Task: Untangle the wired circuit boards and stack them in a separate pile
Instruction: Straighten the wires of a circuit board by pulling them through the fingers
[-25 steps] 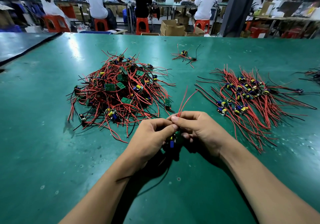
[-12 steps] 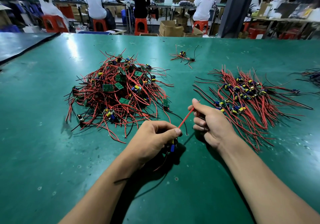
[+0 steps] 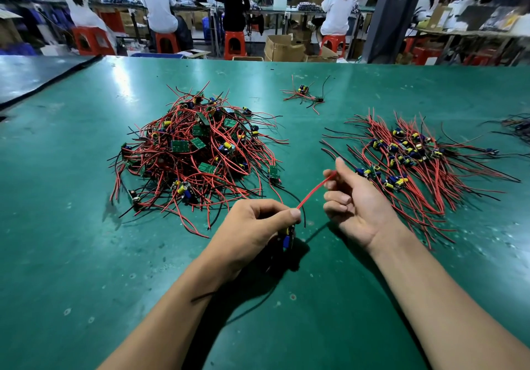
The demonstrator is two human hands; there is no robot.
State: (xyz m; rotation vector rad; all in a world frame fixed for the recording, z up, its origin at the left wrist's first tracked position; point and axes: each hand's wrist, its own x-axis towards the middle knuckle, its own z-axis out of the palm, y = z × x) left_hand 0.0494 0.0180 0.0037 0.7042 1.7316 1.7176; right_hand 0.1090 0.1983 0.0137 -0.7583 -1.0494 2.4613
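Note:
My left hand (image 3: 255,226) grips a small circuit board (image 3: 286,239) with blue and yellow parts, just above the green table (image 3: 71,255). A red wire (image 3: 314,190) runs taut from that board up to my right hand (image 3: 358,203), which pinches the wire's far end between thumb and index finger. Black wires from the board trail under my left wrist. The tangled pile of boards and red wires (image 3: 195,154) lies to the left of my hands. The sorted pile (image 3: 415,160), with its wires laid out straight, lies to the right, just beyond my right hand.
A couple of loose wired boards (image 3: 304,94) lie at the far middle of the table. Another bunch of wires (image 3: 516,124) shows at the right edge. A dark table (image 3: 28,77) adjoins at the left. Seated workers, red stools and cardboard boxes fill the background.
My hands were together over the board one second ago. My right hand has since slid out along the red wire, up and to the right, pulling it straight. My left hand stayed put.

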